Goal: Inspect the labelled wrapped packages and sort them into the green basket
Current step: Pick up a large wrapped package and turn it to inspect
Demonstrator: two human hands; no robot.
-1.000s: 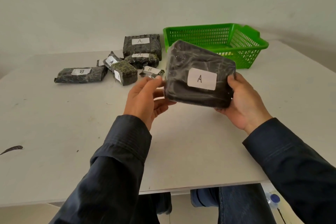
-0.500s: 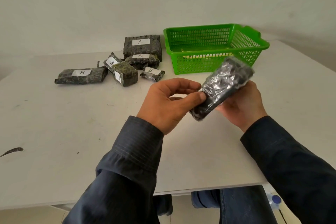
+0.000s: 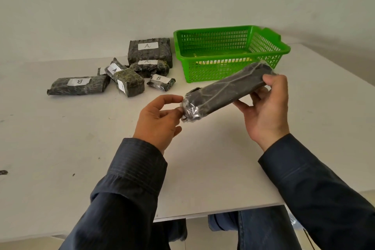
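I hold a dark package (image 3: 225,89) wrapped in clear film above the white table (image 3: 60,138), tilted so its label is out of sight. My right hand (image 3: 263,109) grips its far end, thumb on top. The fingertips of my left hand (image 3: 160,117) pinch its near lower corner. The green basket (image 3: 269,53) stands just behind the package, at the back right. A cluster of wrapped packages lies at the back left: a big one marked A (image 3: 150,50), a long one marked B (image 3: 79,85), and a small one marked B (image 3: 161,82) among them.
A cube-shaped package (image 3: 129,84) with its label on the side lies at the front of the cluster. The table's front edge runs below my forearms, with my knees under it. A wall stands close behind the table.
The package has been turned from label-up, facing me, onto its edge and then lowered flatter. My left hand shifted from its side to its near corner.
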